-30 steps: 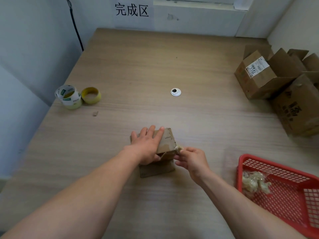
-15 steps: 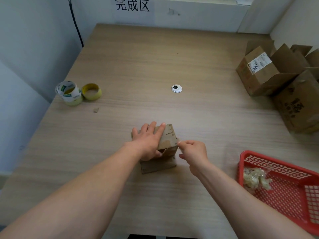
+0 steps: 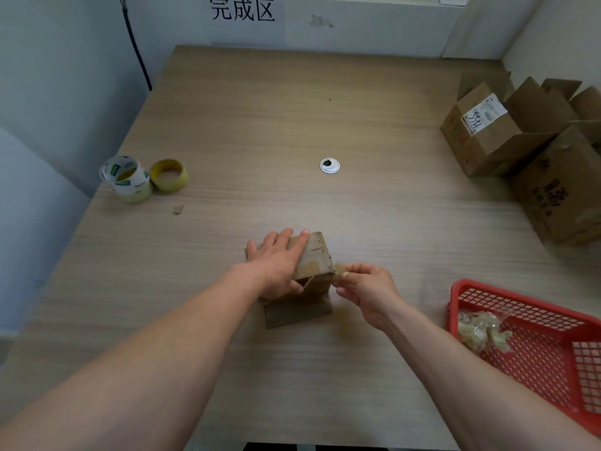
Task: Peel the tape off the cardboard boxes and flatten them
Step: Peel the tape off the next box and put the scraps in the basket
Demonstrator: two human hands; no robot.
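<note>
Across a pale wood-grain table (image 3: 292, 118), set in a corner of grey-white walls: printed sign (image 3: 242, 9) on far wall, black cable (image 3: 136, 50) far left.
Far right: pile of opened cardboard boxes (image 3: 507, 135).
Near right: red basket (image 3: 553, 385) with wadded tape (image 3: 481, 330).
Near centre: small cardboard box (image 3: 317, 255). Left hand (image 3: 276, 265) presses its top, fingers laid straight. Right hand (image 3: 364, 288) pinches a tape strip (image 3: 340, 270) at the box's right edge.
Left: two tape rolls (image 3: 130, 180).
Mid-table: round grommet (image 3: 329, 166).

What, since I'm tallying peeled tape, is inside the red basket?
A crumpled clump of yellowish tape lies on the mesh floor at the left end of the red basket. Its right part runs out of frame, unseen.
</note>
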